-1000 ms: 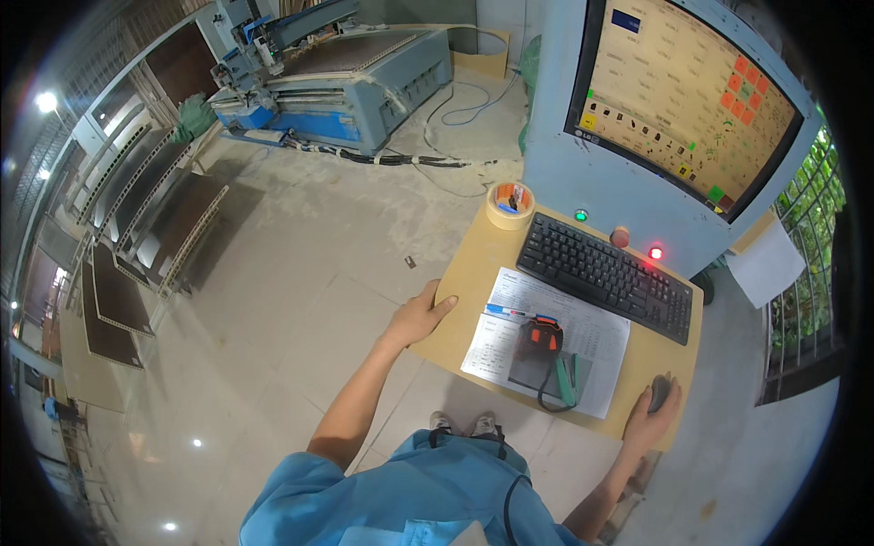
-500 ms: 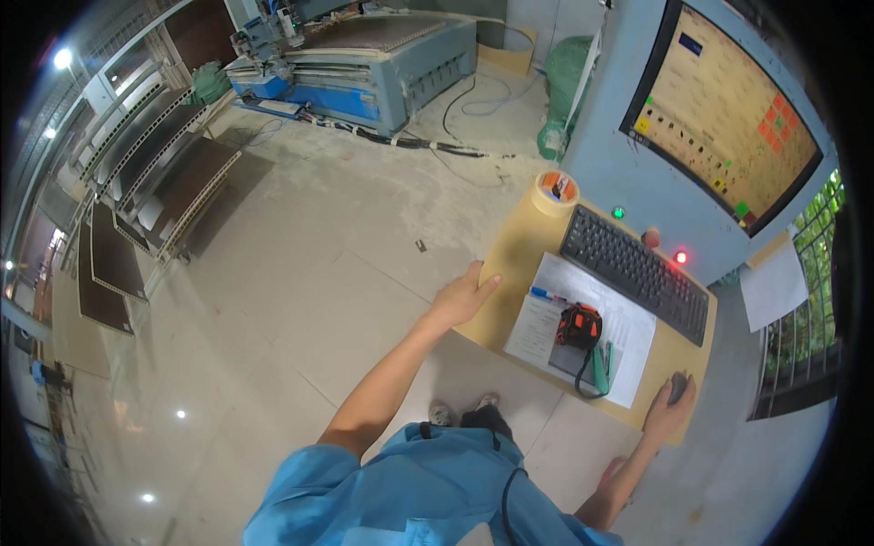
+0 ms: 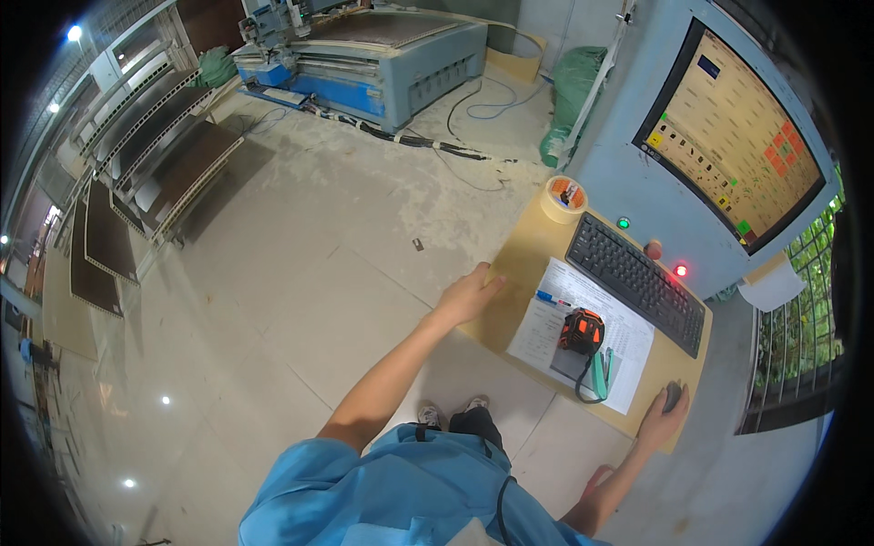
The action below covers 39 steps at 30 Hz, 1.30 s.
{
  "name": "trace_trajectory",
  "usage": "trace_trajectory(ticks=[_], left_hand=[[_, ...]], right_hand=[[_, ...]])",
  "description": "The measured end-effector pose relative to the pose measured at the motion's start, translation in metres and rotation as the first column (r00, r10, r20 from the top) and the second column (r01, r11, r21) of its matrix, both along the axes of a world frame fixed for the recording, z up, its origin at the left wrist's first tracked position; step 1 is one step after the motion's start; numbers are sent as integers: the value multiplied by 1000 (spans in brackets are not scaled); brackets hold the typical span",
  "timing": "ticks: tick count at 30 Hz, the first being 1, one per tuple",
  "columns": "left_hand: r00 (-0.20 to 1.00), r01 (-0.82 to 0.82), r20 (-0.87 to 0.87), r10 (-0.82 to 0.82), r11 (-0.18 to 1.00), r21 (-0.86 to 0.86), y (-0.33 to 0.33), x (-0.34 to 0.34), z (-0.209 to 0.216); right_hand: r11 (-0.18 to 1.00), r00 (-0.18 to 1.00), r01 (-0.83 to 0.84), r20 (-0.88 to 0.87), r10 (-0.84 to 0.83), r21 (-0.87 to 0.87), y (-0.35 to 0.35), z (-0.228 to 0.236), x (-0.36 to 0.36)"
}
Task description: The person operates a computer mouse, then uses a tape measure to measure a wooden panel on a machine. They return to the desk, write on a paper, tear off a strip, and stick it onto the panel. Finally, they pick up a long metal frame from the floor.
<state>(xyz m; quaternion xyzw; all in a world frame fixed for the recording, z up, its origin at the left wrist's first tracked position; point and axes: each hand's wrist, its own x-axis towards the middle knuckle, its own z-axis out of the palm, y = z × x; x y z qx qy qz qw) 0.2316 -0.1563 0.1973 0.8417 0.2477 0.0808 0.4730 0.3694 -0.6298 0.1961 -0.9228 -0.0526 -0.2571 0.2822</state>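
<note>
My right hand (image 3: 663,419) rests over a dark computer mouse (image 3: 673,397) at the right end of a wooden shelf (image 3: 523,238), its fingers curved round the mouse. At the shelf's left edge, my left hand (image 3: 468,293) is closed on the board, with the fingertips partly hidden. Between the hands lie printed sheets (image 3: 628,350), a blue marker (image 3: 551,298), an orange-and-black tape measure (image 3: 581,329) with a black strap, and a green-handled utility knife (image 3: 600,375). Behind them sits a black keyboard (image 3: 637,282). A roll of tape (image 3: 564,198) stands at the far left corner.
A monitor (image 3: 737,136) in a blue cabinet shows a patterned layout; a green light (image 3: 624,223) and a red light (image 3: 681,270) glow below it. Farther off stand a blue flatbed machine (image 3: 391,82), floor cables (image 3: 401,138) and a rack of dark panels (image 3: 182,173).
The view has shifted slightly, so the scene sits a little differently in the picture. Both hands keep their places on the shelf edge and the mouse.
</note>
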Motion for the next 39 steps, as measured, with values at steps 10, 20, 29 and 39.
trace_trajectory(ticks=[10, 20, 29, 39], left_hand=[[999, -52, 7, 52, 998, -44, 0, 2, -3], [996, -47, -74, 42, 997, -62, -1, 1, -2], [996, -29, -83, 24, 998, -52, -1, -1, 1], [997, -71, -1, 71, 997, -28, -3, 2, -6]], right_hand=[[1000, 1000, -6, 2, 6, -8, -5, -4, 3], [1000, 1000, -7, 22, 8, -29, -5, -1, 1], [1000, 1000, -1, 15, 1, -14, -5, -1, 0], [999, 999, -44, 10, 44, -20, -9, -3, 1]])
